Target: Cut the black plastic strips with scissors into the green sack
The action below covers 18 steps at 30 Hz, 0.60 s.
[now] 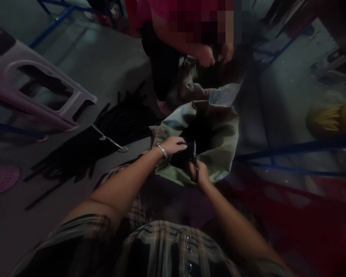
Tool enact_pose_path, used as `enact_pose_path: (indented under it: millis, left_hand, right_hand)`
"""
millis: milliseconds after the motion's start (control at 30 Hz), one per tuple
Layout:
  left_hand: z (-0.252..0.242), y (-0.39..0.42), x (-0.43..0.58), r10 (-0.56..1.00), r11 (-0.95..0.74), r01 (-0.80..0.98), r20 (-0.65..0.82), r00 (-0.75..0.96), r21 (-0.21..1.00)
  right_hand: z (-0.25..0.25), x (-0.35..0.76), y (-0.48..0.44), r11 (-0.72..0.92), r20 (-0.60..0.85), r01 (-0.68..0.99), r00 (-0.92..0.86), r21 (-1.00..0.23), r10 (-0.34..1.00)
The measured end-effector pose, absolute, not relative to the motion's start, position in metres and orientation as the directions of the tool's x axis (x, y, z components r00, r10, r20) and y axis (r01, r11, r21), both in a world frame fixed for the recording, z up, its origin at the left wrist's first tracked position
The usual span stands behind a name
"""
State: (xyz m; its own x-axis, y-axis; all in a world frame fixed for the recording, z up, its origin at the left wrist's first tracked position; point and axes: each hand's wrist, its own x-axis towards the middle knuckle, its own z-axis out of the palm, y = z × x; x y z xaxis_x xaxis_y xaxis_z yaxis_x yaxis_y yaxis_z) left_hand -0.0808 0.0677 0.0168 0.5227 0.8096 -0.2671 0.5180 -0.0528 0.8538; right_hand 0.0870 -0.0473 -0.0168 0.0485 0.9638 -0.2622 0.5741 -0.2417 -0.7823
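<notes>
A pair of scissors (195,159) with dark handles is in my right hand (202,173), its blades pointing up and away from me. My left hand (175,146), with a silver bracelet at the wrist, is closed just left of the blades. Whatever dark thing it pinches blends into the black behind it. Both hands are over the mouth of an open woven sack (222,148), whose dark contents I cannot make out. To the left on the floor lies a bundle of long black strips or tubes (103,134), tied with a pale cord (109,141).
Across from me a person's hands (206,55) work over a second sack (225,94). A pale plastic stool (83,98) stands at the left, with a pink clog (2,179) below it. Blue metal bars (300,148) and a red surface (300,207) are on the right.
</notes>
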Motion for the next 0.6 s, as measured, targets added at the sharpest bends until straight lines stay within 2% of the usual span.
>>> enact_pose_path:
  millis: [167,300,600]
  left_hand:
    - [0.018,0.067,-0.080,0.826,0.029,0.472,-0.287,0.484,0.881]
    - [0.016,0.066,-0.079,0.822,0.062,0.448,-0.300,0.483,0.892]
    - [0.019,0.062,-0.076,0.802,-0.061,0.531,-0.274,0.530,0.845]
  right_hand:
    - [-0.006,0.084,-0.045,-0.283,-0.382,0.625,-0.025,-0.727,0.924]
    - [-0.007,0.081,-0.048,-0.175,-0.337,0.677,-0.114,-0.715,0.935]
    - [-0.008,0.082,-0.047,-0.141,-0.348,0.773,-0.108,-0.618,0.931]
